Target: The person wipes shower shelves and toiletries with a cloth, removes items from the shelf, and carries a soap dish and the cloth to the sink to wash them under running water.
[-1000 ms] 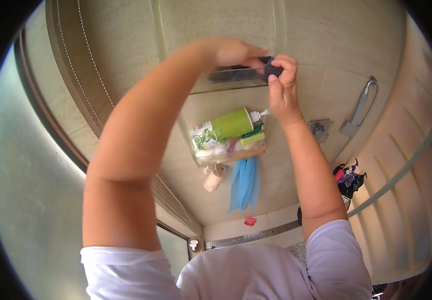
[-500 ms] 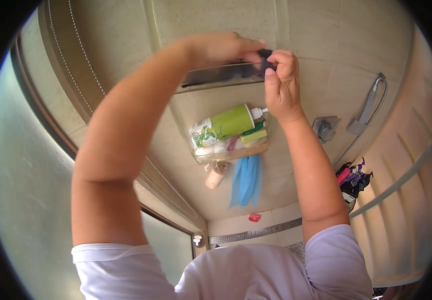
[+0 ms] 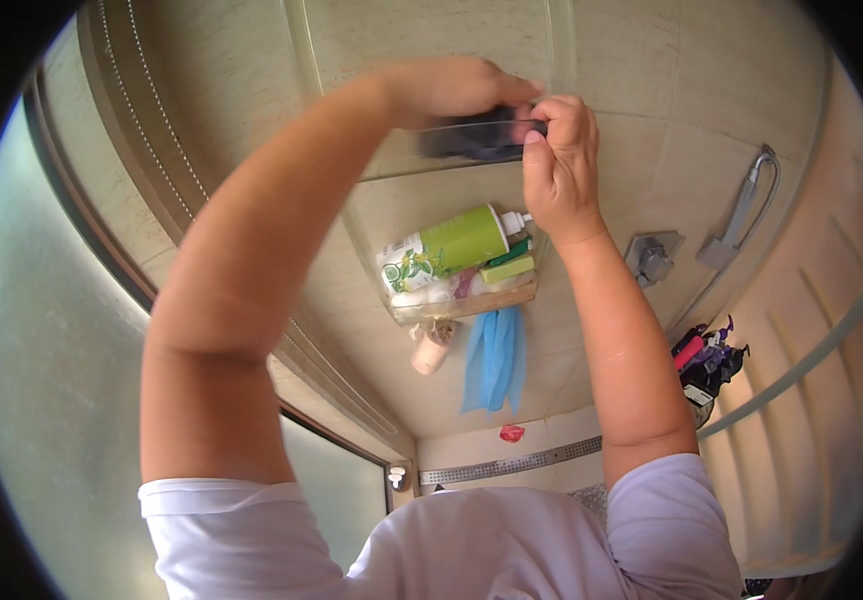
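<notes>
My left hand (image 3: 452,88) reaches across at the top, above a clear wall shelf (image 3: 392,165). Its bent fingers close on a dark, cloth-like thing (image 3: 472,138), blurred by motion and partly seen through the shelf front. My right hand (image 3: 564,170) pinches the right end of that dark thing between thumb and curled fingers, close to my left fingertips. Directly below, a lower clear shelf (image 3: 462,306) holds a green-and-white pump bottle (image 3: 447,247) lying on its side and a light-green block (image 3: 508,269).
Under the lower shelf hang a light-blue mesh cloth (image 3: 494,360) and a pale pink cup-like item (image 3: 434,352). A shower handset (image 3: 737,215) and a valve (image 3: 655,260) are on the wall at right. Several pump bottles (image 3: 707,360) stand below them. Frosted glass (image 3: 52,350) is at left.
The dark thing's left end has drawn rightward along the shelf, toward my right hand. My left hand has shifted slightly and its fingers are more bent; my right hand has barely moved.
</notes>
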